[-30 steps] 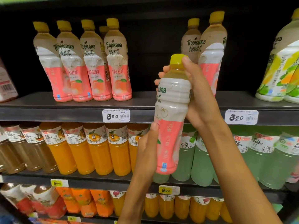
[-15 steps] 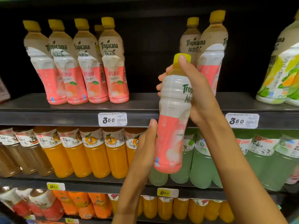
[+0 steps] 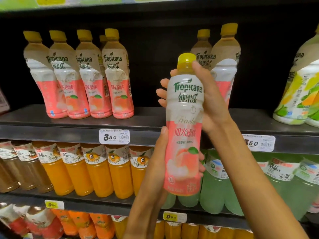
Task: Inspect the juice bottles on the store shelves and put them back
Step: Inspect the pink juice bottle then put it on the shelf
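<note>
The dark store shelf (image 3: 146,118) fills my view, peach bottles standing at ten and one o'clock. At centre, the held bottle (image 3: 185,121) has turned label-front toward me: inspection nearly done, I judge. Right hand (image 3: 209,100) fingers wrap its shoulder; left hand (image 3: 158,163) fingers clasp its base.

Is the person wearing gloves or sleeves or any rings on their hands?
No gloves. Both the left hand and the right hand are bare, and both forearms are uncovered as far as the picture shows, so no sleeves are in view. No rings, watch or bracelet show on the parts visible. The fingernails look short and unpainted.
</note>
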Available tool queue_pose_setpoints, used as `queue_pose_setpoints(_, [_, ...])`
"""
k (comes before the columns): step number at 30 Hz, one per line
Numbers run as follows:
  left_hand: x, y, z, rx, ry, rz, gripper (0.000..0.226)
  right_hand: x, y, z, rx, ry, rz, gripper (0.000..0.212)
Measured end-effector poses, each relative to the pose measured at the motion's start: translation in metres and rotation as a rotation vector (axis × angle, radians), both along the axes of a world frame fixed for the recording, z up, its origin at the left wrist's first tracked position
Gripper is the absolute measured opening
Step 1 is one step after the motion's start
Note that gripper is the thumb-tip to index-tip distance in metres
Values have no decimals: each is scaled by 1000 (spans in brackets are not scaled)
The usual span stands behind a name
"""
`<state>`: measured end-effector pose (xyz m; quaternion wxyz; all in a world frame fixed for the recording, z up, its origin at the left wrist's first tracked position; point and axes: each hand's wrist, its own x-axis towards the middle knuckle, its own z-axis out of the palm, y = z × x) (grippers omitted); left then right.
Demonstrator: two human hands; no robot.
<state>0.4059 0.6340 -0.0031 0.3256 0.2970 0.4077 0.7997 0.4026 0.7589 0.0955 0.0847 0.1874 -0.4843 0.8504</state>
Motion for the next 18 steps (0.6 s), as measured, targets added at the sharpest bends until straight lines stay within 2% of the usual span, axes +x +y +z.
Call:
queue_pose_setpoints(8, [6,5,4,-104,105,37,69,5,15,-4,33,-53,-220,27])
queue_pose_setpoints(12, [19,3,9,-19,50,-31,50,6,20,-3,32,-153,-222,46])
queue_pose_setpoints(14, [25,5,11,31,1,-30,48,6,20,-2,45,-170,-178,54])
queue_pose_setpoints(18, [37,8,21,164,-76,-107,60,4,22,-1,102,-187,-121,44])
